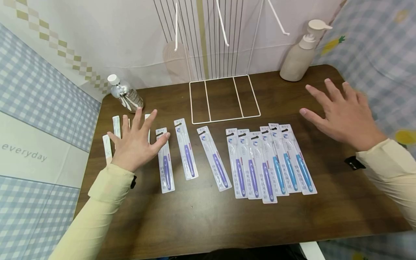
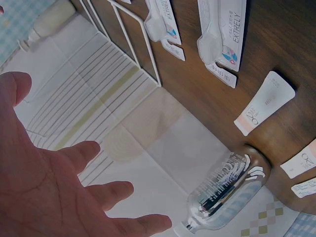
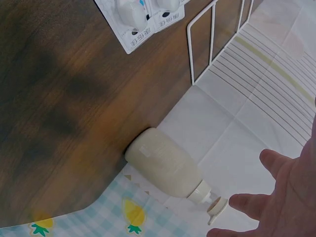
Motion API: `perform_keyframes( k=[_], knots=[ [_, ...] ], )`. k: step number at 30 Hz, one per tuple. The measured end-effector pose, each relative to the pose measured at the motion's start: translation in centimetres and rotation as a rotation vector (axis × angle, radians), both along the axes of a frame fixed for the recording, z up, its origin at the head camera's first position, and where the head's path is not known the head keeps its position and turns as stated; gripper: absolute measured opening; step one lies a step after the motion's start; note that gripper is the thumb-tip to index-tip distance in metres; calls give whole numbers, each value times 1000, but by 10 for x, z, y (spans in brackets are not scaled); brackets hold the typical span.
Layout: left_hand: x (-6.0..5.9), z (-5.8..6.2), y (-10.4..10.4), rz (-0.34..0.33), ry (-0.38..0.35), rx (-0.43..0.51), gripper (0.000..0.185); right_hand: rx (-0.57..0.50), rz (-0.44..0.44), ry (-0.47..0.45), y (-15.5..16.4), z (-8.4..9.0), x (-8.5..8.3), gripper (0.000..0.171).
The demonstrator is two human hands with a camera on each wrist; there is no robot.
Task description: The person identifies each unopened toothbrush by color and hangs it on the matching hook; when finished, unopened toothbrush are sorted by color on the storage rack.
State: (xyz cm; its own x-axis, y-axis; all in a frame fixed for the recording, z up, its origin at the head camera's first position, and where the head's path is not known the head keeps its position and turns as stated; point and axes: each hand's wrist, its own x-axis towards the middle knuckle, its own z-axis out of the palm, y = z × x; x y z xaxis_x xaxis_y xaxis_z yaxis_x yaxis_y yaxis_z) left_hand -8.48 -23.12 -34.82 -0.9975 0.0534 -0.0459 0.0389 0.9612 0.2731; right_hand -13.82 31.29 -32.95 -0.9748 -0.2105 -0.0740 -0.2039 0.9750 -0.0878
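While both hands hover over the brown table [image 1: 201, 216], I count nine packaged toothbrushes [image 1: 256, 164] laid in a row: three spaced singly at left, six overlapping at right. Purple handles on six, blue on the three rightmost; each sits in a clear blister on white card. Left hand [image 1: 134, 142] spread wide, fingers straight, holding nothing, just above small white sachets [image 1: 116, 126], fingertip beside the leftmost toothbrush [image 1: 165, 162]. Right hand [image 1: 341, 112] also splayed, empty, right of the overlapping group. One clear water bottle [image 1: 125, 94], one beige pump bottle [image 1: 300, 54], one white wire rack [image 1: 224, 97] at back.
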Motion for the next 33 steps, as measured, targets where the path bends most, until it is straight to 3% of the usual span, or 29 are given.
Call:
perform_keyframes(
  k=[17,23,28,33],
  knots=[
    [-6,7,-2,-2,30,1,89,9,4,61,0,10,-5,83],
    [-14,-3,6,-18,42,21,82,10,27,56,-2,9,-8,81],
    [-32,-18,28,-24,44,74,68,-87,120,56,2,-11,-13,72],
    [-58,-33,55,-58,45,90,52,-225,118,-74,10,-46,-14,62]
  ],
)
